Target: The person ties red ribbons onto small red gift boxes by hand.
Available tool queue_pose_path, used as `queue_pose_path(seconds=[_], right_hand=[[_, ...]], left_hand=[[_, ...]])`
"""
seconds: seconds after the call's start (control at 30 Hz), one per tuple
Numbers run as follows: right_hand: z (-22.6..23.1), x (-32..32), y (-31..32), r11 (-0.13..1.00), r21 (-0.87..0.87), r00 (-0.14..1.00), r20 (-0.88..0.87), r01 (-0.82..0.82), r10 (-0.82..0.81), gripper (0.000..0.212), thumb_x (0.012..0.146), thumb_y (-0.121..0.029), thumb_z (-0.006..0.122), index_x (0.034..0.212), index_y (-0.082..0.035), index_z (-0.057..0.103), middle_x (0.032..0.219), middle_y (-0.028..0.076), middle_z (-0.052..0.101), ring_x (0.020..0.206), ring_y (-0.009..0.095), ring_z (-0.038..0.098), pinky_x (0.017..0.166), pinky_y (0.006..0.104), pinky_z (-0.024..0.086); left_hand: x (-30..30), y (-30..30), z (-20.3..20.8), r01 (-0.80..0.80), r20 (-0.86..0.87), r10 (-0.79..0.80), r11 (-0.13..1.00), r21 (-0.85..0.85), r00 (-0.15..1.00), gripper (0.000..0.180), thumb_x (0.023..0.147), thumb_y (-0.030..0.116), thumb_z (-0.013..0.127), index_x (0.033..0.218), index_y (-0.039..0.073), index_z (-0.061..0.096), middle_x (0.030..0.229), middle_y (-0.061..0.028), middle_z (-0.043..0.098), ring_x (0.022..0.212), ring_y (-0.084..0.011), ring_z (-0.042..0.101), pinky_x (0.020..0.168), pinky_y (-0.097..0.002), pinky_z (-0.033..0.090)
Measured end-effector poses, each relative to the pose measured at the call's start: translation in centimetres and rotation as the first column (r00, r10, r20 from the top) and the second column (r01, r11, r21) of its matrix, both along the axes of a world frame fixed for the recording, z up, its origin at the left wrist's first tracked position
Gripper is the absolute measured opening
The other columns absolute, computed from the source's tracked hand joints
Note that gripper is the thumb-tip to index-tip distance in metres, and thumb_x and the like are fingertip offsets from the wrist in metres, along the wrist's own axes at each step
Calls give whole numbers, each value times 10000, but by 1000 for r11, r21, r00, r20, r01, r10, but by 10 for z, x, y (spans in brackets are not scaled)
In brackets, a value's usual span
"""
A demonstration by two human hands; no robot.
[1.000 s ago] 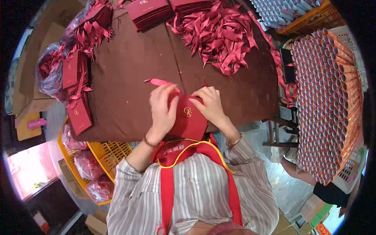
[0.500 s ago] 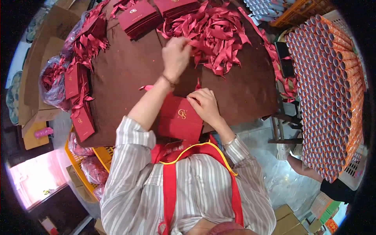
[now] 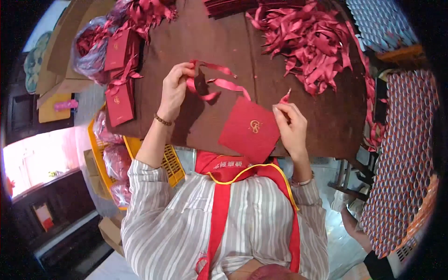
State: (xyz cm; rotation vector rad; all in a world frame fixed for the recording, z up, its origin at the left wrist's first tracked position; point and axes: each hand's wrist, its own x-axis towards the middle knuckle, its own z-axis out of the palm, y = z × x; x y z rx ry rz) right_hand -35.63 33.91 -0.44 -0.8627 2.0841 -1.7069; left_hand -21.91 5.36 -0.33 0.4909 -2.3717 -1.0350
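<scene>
My left hand (image 3: 176, 88), above the brown table, pinches one end of a loose red ribbon (image 3: 204, 96), which hangs in a curve from the fingers. Closed at the fingertips, my right hand (image 3: 291, 125) grips the upper right corner of a red square paper packet (image 3: 249, 128) with a gold emblem. That packet is tilted and sits near the table's front edge. A pink-red ribbon piece (image 3: 231, 87) reaches its top left corner, and a short ribbon end sticks up beside my right fingertips. Whether the two ribbon pieces touch, I cannot tell.
A loose heap of red ribbons (image 3: 317, 46) covers the far right of the brown table (image 3: 186, 42). Red packets (image 3: 120, 102) lie along its left edge. Yellow crates (image 3: 170, 165) with bagged goods stand below left; stacked orange-and-white tubes (image 3: 401, 154) rise at right.
My left hand has come back from the ribbon heap with a ribbon. My right hand has gone from lying on the packet to pinching its corner. The whole view has shifted.
</scene>
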Motion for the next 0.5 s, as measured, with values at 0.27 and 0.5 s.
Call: queue_pose_path(seconds=[0.27, 0.5], right_hand=[[-4, 8, 5, 989, 139, 995, -75, -59, 70, 96, 837, -55, 576, 903, 7, 607, 765, 52, 566, 662, 98, 522, 592, 217, 414], [-4, 14, -4, 975, 196, 981, -145, -101, 131, 107, 843, -69, 576, 911, 9, 604, 795, 67, 589, 695, 115, 554, 627, 233, 438]], left_hand=[[43, -22, -4, -274, 300, 153, 866, 419, 942, 183, 819, 164, 552, 925, 41, 636, 829, -9, 648, 781, -158, 565, 675, -280, 429], [1, 6, 4, -84, 245, 363, 692, -717, 899, 168, 799, 268, 605, 926, 162, 637, 980, 4, 610, 1027, -222, 492, 827, -426, 335]])
